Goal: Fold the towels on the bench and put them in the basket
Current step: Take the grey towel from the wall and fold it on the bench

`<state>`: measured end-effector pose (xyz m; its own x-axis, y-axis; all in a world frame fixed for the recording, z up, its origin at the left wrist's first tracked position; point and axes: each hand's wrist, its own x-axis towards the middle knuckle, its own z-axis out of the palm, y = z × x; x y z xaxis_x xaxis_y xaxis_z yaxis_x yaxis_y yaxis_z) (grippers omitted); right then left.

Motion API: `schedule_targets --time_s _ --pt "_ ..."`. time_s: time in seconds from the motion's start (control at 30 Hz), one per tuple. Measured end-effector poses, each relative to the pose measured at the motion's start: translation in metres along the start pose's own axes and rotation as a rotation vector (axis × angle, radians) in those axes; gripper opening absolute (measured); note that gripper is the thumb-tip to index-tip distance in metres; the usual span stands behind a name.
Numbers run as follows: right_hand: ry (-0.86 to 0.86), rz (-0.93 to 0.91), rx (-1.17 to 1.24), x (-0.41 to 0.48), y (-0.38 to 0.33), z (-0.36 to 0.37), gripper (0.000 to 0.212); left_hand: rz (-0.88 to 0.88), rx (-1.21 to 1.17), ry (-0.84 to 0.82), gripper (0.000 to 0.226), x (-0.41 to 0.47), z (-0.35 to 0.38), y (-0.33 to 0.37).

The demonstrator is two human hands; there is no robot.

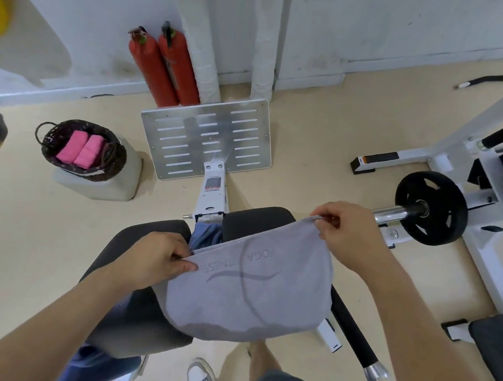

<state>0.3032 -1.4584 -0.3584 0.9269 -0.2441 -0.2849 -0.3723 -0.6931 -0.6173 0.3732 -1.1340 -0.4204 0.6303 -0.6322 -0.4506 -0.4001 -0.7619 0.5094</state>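
Now the left hand [153, 257] and right hand [346, 230] each pinch a top corner of the grey towel [249, 297], stretched above the desk [134, 309]. Two folded pink towels [82, 149] lie in the basket [58, 131].

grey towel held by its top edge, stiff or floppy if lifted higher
Probably floppy: the grey towel sags in a rounded belly between the left hand and right hand, which pinch its upper edge. Likely light too, since fingertip pinches alone seem to carry it.
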Motion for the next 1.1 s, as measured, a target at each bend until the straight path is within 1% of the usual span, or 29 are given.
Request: schedule_targets --time_s 0.1,0.2,0.27,0.33,0.4,0.5,0.57,0.67,0.73,0.8,0.83,0.9,1.0,1.1 --pt "0.046 0.009 -0.004 -0.005 -0.009 -0.014 0.019 -0.048 -0.102 0.065 0.013 -0.022 -0.015 0.0" --pt "0.11 0.001 0.06 -0.011 -0.021 -0.035 0.02 -0.051 -0.179 0.149 0.007 -0.042 -0.041 0.005" --pt "0.149 -0.019 0.121 -0.015 -0.03 -0.048 0.021 -0.02 -0.171 0.208 0.015 -0.054 -0.059 0.009" --pt "0.182 -0.044 0.178 -0.018 -0.039 -0.059 0.028 0.03 -0.115 0.286 0.021 -0.063 -0.075 0.014" --pt "0.219 -0.042 0.232 -0.02 -0.049 -0.068 0.032 0.056 -0.088 0.393 0.021 -0.071 -0.089 0.021" --pt "0.257 -0.068 0.27 -0.028 -0.066 -0.082 0.018 0.066 -0.078 0.554 0.014 -0.085 -0.108 0.032" --pt "0.269 -0.092 0.297 -0.033 -0.074 -0.091 0.015 0.037 -0.099 0.661 0.013 -0.095 -0.121 0.038" --pt "0.196 -0.087 0.296 -0.033 -0.081 -0.103 0.019 -0.005 -0.166 0.742 0.018 -0.102 -0.137 0.044" --pt "0.099 -0.076 0.255 -0.028 -0.088 -0.109 0.017 -0.035 -0.198 0.735 0.015 -0.101 -0.148 0.045" --pt "-0.004 -0.114 0.15 -0.019 -0.096 -0.111 0.018 -0.057 -0.205 0.723 0.012 -0.094 -0.158 0.044" --pt "-0.018 -0.138 0.088 -0.011 -0.1 -0.109 0.017 -0.07 -0.179 0.705 0.013 -0.089 -0.162 0.042" --pt "0.049 -0.173 -0.023 0.012 -0.103 -0.103 0.014 -0.074 -0.052 0.666 0.017 -0.076 -0.172 0.035" --pt "0.205 -0.243 -0.102 0.045 -0.104 -0.094 0.014 -0.043 0.112 0.657 0.009 -0.056 -0.187 0.028" --pt "0.462 -0.427 -0.264 0.061 -0.095 -0.091 0.016 -0.006 0.188 0.77 0.006 -0.05 -0.195 0.028"
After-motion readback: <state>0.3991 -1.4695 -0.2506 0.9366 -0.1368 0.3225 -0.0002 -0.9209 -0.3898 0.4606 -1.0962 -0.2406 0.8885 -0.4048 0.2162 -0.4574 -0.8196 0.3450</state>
